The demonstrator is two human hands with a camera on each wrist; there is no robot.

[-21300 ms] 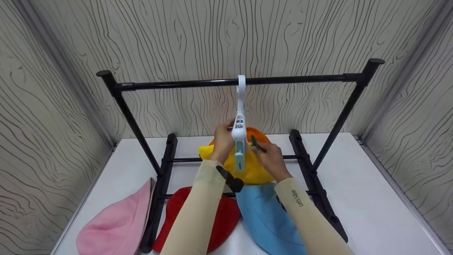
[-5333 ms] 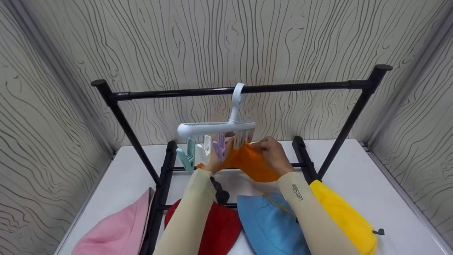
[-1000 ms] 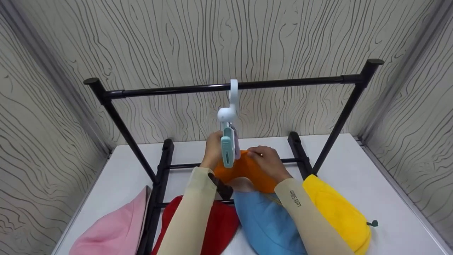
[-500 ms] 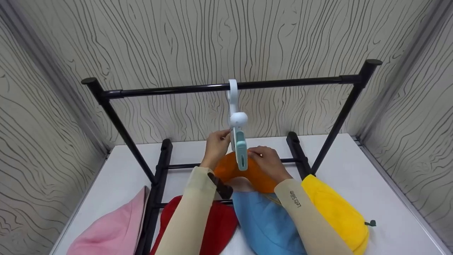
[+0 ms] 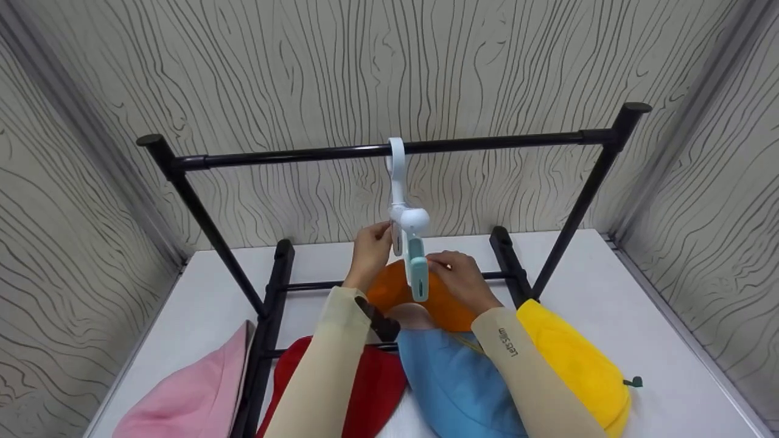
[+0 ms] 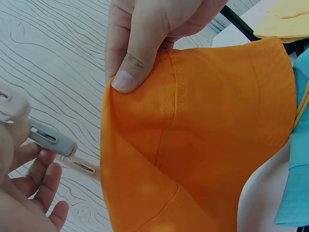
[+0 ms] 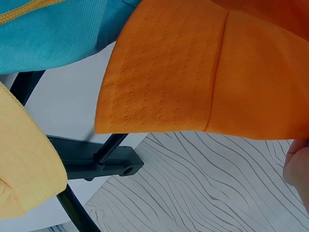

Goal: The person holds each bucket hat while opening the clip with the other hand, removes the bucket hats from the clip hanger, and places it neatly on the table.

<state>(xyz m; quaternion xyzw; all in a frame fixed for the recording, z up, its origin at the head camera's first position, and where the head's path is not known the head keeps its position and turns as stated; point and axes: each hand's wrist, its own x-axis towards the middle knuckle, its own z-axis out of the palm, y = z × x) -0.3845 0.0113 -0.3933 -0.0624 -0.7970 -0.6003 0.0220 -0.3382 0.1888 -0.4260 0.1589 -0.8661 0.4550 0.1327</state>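
Observation:
A white clip hanger (image 5: 397, 170) hangs by its hook, seen nearly end-on, with its mint clip (image 5: 419, 274) foremost. My left hand (image 5: 370, 252) is at the hanger's far clips, its thumb and fingers pinching a clip; the hanger partly hides this. My right hand (image 5: 462, 277) pinches the rim of an orange bucket hat (image 6: 203, 96) between thumb and fingers, holding it up below the hanger. In the left wrist view, a pinkish clip (image 6: 81, 166) reaches the hat's edge; whether it grips the cloth cannot be seen. The right wrist view shows the hat's stitched brim (image 7: 159, 72).
A black garment rack (image 5: 487, 145) carries the hanger on its top bar. Around its base lie a pink hat (image 5: 182, 395), a red hat (image 5: 377, 389), a blue hat with a cord (image 5: 450, 377) and a yellow hat with a green stem (image 5: 572, 359). Patterned walls enclose the white table.
Earlier my hands were at the yellow hat, which now lies at the right; the orange hat is held instead. Over the last second the hanger has turned, its mint clip swinging right.

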